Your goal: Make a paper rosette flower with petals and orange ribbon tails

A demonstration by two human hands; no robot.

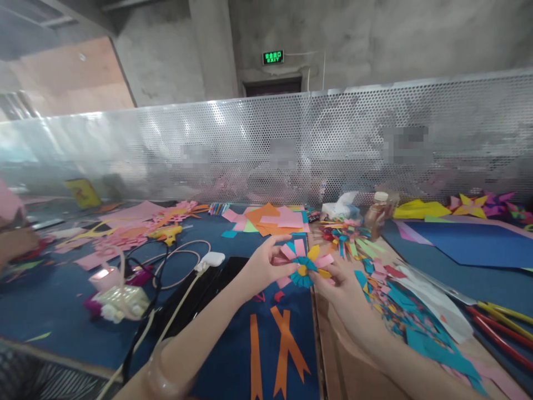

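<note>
Between my two hands is a paper flower (306,278) with a pleated teal ring, a yellow centre and pink and yellow petals around it. My left hand (268,264) pinches its left side, the thumb resting on the teal ring. On the right edge, my right hand (335,280) grips the flower near the yellow petals. Beneath it on the blue table lie orange paper ribbons (283,347) with notched ends, two of them crossed. A small red paper scrap (278,296) sits just below my left hand.
Paper scraps (400,311) and scissors (478,303) lie to the right, near a brown bottle (377,214). A yellow glue gun (166,234), cables and a white charger (212,259) are on the left. Behind stands a perforated metal screen (233,144). Another person's arm (14,239) shows far left.
</note>
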